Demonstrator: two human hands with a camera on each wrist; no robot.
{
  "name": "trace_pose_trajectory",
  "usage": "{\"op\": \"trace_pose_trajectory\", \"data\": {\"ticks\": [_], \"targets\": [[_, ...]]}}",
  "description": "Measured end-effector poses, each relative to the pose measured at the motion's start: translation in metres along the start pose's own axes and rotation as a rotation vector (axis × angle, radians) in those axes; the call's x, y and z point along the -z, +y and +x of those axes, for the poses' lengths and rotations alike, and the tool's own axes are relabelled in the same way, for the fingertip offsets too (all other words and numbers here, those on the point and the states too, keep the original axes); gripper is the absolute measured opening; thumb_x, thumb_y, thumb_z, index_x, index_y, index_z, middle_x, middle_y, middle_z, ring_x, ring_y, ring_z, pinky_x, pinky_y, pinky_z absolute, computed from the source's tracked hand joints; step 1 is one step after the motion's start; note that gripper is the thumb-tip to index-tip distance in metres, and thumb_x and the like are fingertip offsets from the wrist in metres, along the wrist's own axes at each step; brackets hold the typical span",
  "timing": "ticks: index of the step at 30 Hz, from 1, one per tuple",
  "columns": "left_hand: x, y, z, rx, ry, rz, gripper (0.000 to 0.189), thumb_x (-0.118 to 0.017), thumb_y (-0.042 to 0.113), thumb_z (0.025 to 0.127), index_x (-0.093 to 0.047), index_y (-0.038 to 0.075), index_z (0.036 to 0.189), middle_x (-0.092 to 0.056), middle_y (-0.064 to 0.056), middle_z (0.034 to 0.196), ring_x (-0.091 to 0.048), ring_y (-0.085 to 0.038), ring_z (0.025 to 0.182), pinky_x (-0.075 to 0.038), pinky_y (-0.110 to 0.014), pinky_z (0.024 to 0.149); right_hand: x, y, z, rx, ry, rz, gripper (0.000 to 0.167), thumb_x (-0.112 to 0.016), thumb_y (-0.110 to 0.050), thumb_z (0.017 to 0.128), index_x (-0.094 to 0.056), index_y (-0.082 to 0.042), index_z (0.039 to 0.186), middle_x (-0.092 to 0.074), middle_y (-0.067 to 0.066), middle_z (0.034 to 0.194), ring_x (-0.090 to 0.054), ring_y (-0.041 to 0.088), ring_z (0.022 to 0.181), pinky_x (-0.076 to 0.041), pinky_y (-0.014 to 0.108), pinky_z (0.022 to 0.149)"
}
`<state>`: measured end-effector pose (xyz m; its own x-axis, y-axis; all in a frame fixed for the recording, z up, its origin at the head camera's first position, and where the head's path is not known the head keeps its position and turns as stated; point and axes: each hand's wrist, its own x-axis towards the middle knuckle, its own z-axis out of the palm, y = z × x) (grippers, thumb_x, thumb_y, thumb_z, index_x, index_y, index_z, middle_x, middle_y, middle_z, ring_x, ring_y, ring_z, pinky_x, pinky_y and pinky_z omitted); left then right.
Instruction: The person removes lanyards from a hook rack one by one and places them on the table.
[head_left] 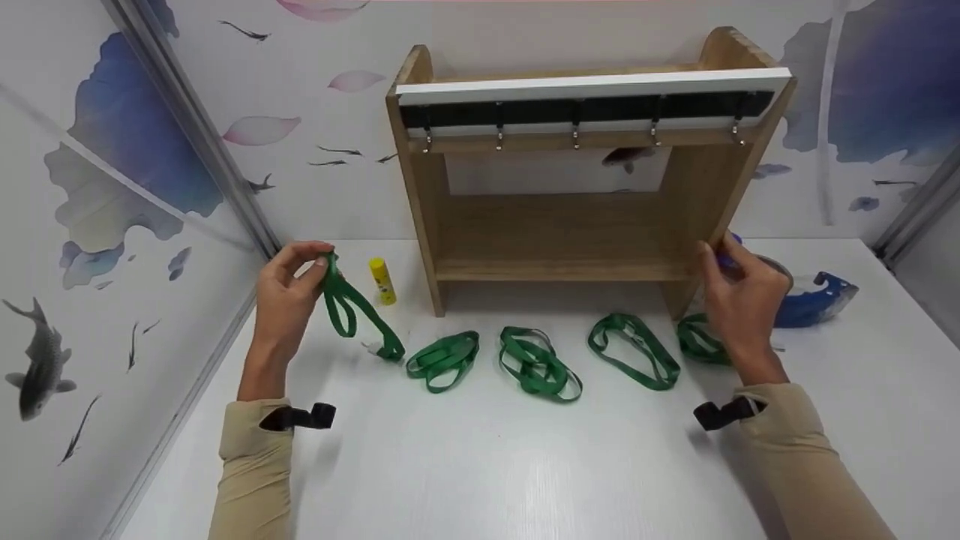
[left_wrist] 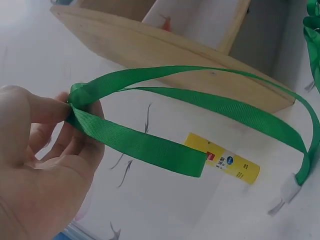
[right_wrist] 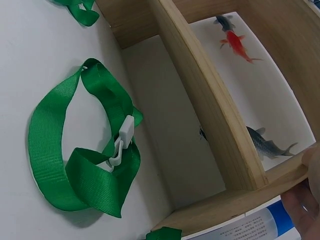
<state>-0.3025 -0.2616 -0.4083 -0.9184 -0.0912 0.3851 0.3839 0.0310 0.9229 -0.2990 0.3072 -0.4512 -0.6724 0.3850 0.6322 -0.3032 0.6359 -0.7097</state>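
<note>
My left hand (head_left: 289, 300) pinches a green lanyard (left_wrist: 145, 147) between thumb and fingers, left of the wooden shelf (head_left: 555, 232). The lanyard's loops hang down, with a white clip (left_wrist: 289, 189) at the low end. With thumb and fingers, my right hand (head_left: 746, 300) grips the front edge of the shelf's right side panel. In the right wrist view only part of that hand (right_wrist: 302, 212) shows. Along the shelf's front top runs a black strip (head_left: 540, 111) with several metal hooks (head_left: 576, 135). Several more green lanyards (head_left: 634, 351) lie coiled on the white table before the shelf.
A yellow glue stick (head_left: 382, 281) stands on the table left of the shelf. Behind my right hand sits a blue tape dispenser (head_left: 817, 304). White walls (head_left: 360, 195) with painted fish and petals enclose the table.
</note>
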Motion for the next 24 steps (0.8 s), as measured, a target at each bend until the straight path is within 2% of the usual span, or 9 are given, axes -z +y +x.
{"op": "trace_pose_trajectory", "data": {"ticks": [3,5,11,14,16,19,24], "targets": [[0.003,-0.003,0.0,0.018,-0.002,0.065,0.023,-0.063,0.007,0.109,-0.069,-0.002,0.13,-0.065,-0.013,0.13,-0.074,-0.018,0.11,-0.064,-0.024,0.098,0.0,0.0,0.001,-0.002,0.004,-0.005,0.042,-0.076,-0.03,0.103,-0.068,-0.023,0.143,-0.072,0.004,0.14,-0.074,0.028,0.126,-0.056,0.009,0.088],[0.004,-0.005,0.001,-0.002,0.036,0.099,0.024,-0.062,0.008,0.11,-0.069,-0.002,0.13,-0.065,-0.012,0.128,-0.075,-0.018,0.111,-0.063,-0.022,0.098,0.0,0.0,0.001,-0.003,0.004,-0.006,0.041,-0.076,-0.031,0.103,-0.068,-0.023,0.143,-0.073,0.005,0.14,-0.074,0.029,0.125,-0.056,0.01,0.088],[0.001,-0.005,0.001,-0.125,0.295,0.257,0.021,-0.06,0.006,0.11,-0.073,0.001,0.126,-0.07,-0.01,0.123,-0.072,-0.017,0.11,-0.058,-0.021,0.098,-0.001,0.0,0.0,0.008,0.006,0.002,0.041,-0.075,-0.03,0.104,-0.068,-0.021,0.143,-0.073,0.006,0.139,-0.075,0.029,0.124,-0.055,0.007,0.088],[-0.002,-0.002,0.001,-0.16,0.35,0.382,0.019,-0.062,0.005,0.108,-0.075,0.003,0.122,-0.074,-0.008,0.119,-0.071,-0.013,0.109,-0.057,-0.021,0.098,-0.001,0.001,0.001,0.015,0.01,0.023,0.041,-0.075,-0.027,0.104,-0.068,-0.019,0.143,-0.074,0.007,0.138,-0.076,0.031,0.122,-0.055,0.005,0.086],[-0.004,0.0,0.0,-0.175,0.329,0.469,0.018,-0.063,0.005,0.107,-0.077,0.004,0.119,-0.077,-0.009,0.116,-0.071,-0.012,0.107,-0.056,-0.02,0.096,-0.001,0.001,0.001,0.017,0.011,0.035,0.041,-0.075,-0.026,0.104,-0.068,-0.019,0.143,-0.074,0.008,0.138,-0.076,0.032,0.121,-0.054,0.004,0.085],[-0.009,0.004,-0.001,-0.169,0.241,0.576,0.019,-0.065,0.004,0.106,-0.077,0.007,0.121,-0.079,-0.009,0.116,-0.07,-0.016,0.107,-0.056,-0.021,0.091,-0.001,0.0,0.001,0.004,0.004,0.03,0.041,-0.075,-0.027,0.104,-0.068,-0.021,0.144,-0.073,0.007,0.14,-0.075,0.031,0.123,-0.054,0.004,0.086],[-0.018,0.006,-0.004,-0.136,0.087,0.708,0.029,-0.066,0.003,0.106,-0.072,0.011,0.133,-0.081,-0.014,0.117,-0.076,-0.029,0.107,-0.064,-0.037,0.093,-0.001,0.0,0.0,-0.011,-0.002,0.02,0.041,-0.075,-0.028,0.104,-0.068,-0.024,0.144,-0.072,0.004,0.142,-0.074,0.03,0.127,-0.054,0.005,0.086]]}}
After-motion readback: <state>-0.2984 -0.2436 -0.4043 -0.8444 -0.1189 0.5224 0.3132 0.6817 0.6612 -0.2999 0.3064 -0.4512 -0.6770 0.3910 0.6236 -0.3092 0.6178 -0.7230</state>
